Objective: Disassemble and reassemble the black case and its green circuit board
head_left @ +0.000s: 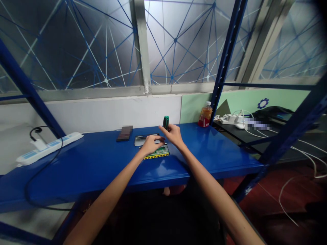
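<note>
A green-handled screwdriver (pixel 166 121) stands upright in my right hand (pixel 174 134), whose fingers are closed round it below the handle. My left hand (pixel 151 144) is over a green circuit board with a yellow-and-black edge (pixel 156 156), its fingers reaching towards the screwdriver's lower end. Whatever those fingertips may hold is hidden or too small to make out. Just behind the board lies a flat grey tray-like piece with a dark rim (pixel 139 141), partly covered by my left hand. The screwdriver's tip cannot be made out.
On the blue table (pixel 102 166), a dark flat object (pixel 124 133) lies at the back. A white power strip (pixel 51 148) with a black cable is at the left. A bottle with a red label (pixel 205 115) stands at the back right, beside a blue upright post.
</note>
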### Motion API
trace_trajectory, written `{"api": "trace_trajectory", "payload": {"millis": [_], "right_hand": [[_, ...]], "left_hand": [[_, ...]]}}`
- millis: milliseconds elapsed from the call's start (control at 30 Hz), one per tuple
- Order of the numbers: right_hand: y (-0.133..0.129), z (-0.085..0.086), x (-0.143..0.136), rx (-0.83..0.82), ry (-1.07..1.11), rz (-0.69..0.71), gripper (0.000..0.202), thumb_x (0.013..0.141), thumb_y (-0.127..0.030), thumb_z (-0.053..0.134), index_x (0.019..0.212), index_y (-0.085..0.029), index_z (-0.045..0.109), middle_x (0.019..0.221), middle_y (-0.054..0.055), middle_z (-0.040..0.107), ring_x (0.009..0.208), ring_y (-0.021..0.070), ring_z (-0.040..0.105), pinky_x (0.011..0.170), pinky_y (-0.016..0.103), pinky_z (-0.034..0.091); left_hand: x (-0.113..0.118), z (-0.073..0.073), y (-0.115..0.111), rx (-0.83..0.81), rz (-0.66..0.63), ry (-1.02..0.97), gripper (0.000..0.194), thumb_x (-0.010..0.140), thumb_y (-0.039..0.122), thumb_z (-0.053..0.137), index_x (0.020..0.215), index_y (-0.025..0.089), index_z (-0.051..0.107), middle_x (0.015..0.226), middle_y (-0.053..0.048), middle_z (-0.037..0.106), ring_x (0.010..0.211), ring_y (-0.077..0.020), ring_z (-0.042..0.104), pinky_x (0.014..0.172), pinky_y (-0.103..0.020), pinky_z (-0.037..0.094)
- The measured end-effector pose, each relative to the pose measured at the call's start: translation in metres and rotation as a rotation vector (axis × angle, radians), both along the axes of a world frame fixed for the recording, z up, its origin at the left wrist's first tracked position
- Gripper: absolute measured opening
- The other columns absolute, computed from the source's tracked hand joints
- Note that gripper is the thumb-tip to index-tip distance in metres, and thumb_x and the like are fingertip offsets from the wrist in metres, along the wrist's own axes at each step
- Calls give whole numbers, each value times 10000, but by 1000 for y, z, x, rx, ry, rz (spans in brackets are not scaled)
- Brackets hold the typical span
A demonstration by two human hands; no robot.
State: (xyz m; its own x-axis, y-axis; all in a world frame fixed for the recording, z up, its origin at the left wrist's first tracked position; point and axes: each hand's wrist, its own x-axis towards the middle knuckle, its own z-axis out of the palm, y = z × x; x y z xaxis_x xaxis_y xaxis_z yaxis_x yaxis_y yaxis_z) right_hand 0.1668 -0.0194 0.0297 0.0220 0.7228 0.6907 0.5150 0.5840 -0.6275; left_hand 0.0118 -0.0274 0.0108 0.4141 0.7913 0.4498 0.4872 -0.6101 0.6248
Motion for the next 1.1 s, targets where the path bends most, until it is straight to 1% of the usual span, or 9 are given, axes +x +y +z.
{"api": "trace_trajectory", "payload": {"millis": [200, 333, 467, 567, 767, 867, 967, 1033, 1100], "right_hand": [[1, 4, 4, 29, 109, -66, 508, 813, -616, 520, 556, -184, 442, 523, -37, 370, 525, 96, 327, 505, 242, 251], [1, 7, 8, 68, 159, -135, 498, 838, -598, 493, 565, -187, 426, 533, -38, 355, 531, 94, 302, 510, 239, 252], [0, 11, 15, 120, 202, -242, 478, 853, -578, 495, 579, -191, 435, 529, -30, 389, 525, 102, 329, 532, 244, 280], [0, 13, 23, 181, 254, -311, 470, 863, -569, 493, 585, -195, 432, 533, -22, 413, 524, 109, 356, 541, 246, 296], [4, 14, 38, 187, 333, -428, 478, 866, -586, 469, 579, -207, 419, 522, -5, 445, 528, 134, 386, 536, 259, 305], [4, 13, 37, 185, 319, -401, 465, 867, -562, 478, 576, -204, 423, 522, -8, 439, 525, 128, 379, 535, 256, 298], [4, 11, 30, 169, 269, -325, 464, 856, -558, 497, 573, -197, 427, 529, -19, 421, 524, 113, 361, 537, 250, 295], [5, 9, 22, 131, 226, -245, 479, 840, -577, 513, 566, -194, 420, 525, -30, 392, 523, 104, 342, 530, 245, 287], [5, 7, 11, 87, 195, -147, 495, 823, -592, 529, 558, -192, 408, 522, -39, 359, 522, 96, 323, 516, 239, 269]], "left_hand": [[-4, -3, 9, -9, 32, 6, 163, 744, 204, 667, 868, 167, 765, 923, -53, 765, 916, -228, 700, 906, -328, 498], [-1, -3, 14, 1, 59, 32, 169, 741, 193, 671, 876, 161, 767, 929, -61, 765, 942, -228, 695, 909, -319, 495], [11, 2, 22, 32, 17, 31, 236, 739, 171, 661, 951, 141, 759, 856, -54, 767, 860, -212, 709, 858, -303, 519], [26, 5, 30, 31, 8, 32, 257, 718, 133, 658, 954, 131, 760, 860, -61, 767, 849, -212, 713, 841, -297, 531], [44, -1, 37, -7, 7, 6, 283, 719, 125, 663, 986, 135, 754, 861, -57, 770, 856, -212, 722, 845, -301, 544], [42, -2, 36, -10, 9, -12, 258, 725, 142, 672, 967, 131, 760, 887, -69, 769, 865, -215, 722, 853, -308, 544], [31, 3, 34, -2, 29, -16, 226, 728, 166, 681, 935, 149, 772, 919, -73, 767, 904, -227, 714, 874, -326, 534], [20, 8, 32, -21, 5, -27, 226, 727, 196, 695, 936, 165, 776, 929, -71, 766, 914, -232, 710, 883, -336, 528], [5, 13, 29, -94, -65, -41, 240, 718, 248, 717, 936, 168, 778, 920, -77, 766, 896, -235, 711, 851, -334, 538]]}}
